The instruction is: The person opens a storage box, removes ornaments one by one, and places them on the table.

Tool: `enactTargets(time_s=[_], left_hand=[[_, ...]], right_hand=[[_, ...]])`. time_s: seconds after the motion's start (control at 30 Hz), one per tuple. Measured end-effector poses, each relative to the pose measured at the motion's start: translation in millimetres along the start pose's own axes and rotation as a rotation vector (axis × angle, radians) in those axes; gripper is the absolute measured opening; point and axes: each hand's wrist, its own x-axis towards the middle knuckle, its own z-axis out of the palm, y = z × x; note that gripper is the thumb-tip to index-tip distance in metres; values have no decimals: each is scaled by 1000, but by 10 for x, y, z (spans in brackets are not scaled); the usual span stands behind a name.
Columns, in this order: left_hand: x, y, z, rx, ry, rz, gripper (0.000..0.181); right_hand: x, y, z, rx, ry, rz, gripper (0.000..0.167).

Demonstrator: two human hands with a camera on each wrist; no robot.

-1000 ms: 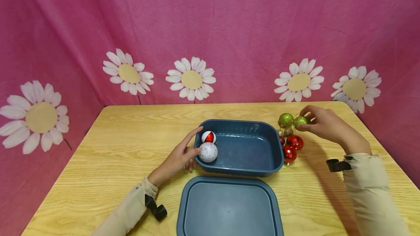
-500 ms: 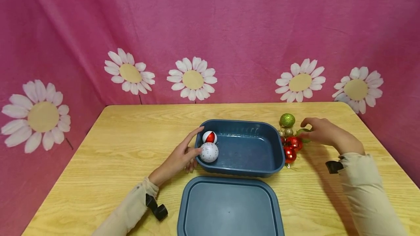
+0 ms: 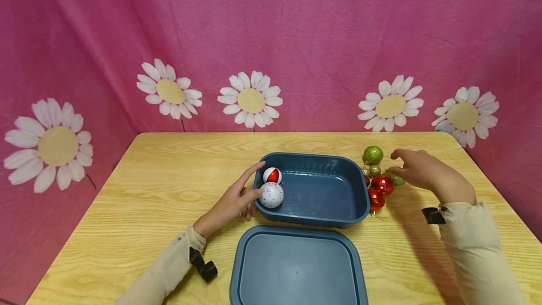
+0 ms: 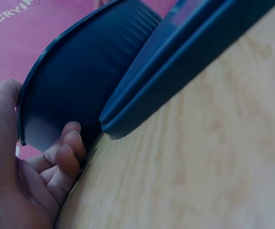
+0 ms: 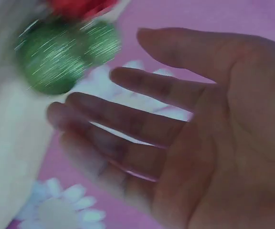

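Observation:
A dark blue plastic box [image 3: 315,220] stands in the middle of the table in the head view. My left hand [image 3: 230,204] holds its left end, thumb at the rim and other fingers curled against the outside wall. Inside, near that hand, lie a white speckled ball [image 3: 271,195] and a red-and-white ball [image 3: 272,176]. Right of the box, two glittery green baubles [image 3: 373,155] lie with shiny red baubles [image 3: 383,184] and small gold baubles [image 3: 374,170]. Beside the nearer green bauble [image 3: 397,179] is my right hand [image 3: 427,173], fingers extended, palm bare in the right wrist view.
The matching blue lid [image 3: 296,267] lies flat in front of the box. Both rest on a wooden table [image 3: 186,164]. A pink cloth with printed daisies [image 3: 251,100] hangs behind it. Black wrist straps [image 3: 433,215] sit on both sleeves.
My right hand has brought one green bauble nearer, beside the red ones, and let go of it. The left hand has stayed on the box; the view has shifted slightly.

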Motion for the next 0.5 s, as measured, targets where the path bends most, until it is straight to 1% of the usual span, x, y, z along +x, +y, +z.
enactTargets(time_s=[0.07,0.1,0.17,0.2,0.23,0.3,0.37,0.43,0.5], left_hand=[[9,10,1,0,-6,2,62],[9,15,-1,1,-4,-2,62],[-3,26,-12,0,12,-11,61],[-11,31,-17,1,19,-14,61],[-17,35,-20,1,24,-17,61],[-23,41,-21,3,24,-13,61],[-17,41,-12,1,10,-4,61],[-2,33,2,-8,-7,0,62],[13,24,18,-20,-17,2,62]], right_hand=[[-20,-216,-18,-14,76,-38,37],[-14,-347,-9,-14,127,-69,35],[32,-645,63,1,221,-152,31],[67,-795,123,19,255,-207,30],[106,-941,195,40,268,-255,29],[183,-1201,358,74,256,-335,31],[236,-1405,508,108,196,-379,35],[271,-1551,630,133,126,-389,40],[300,-1656,727,153,75,-391,45]])
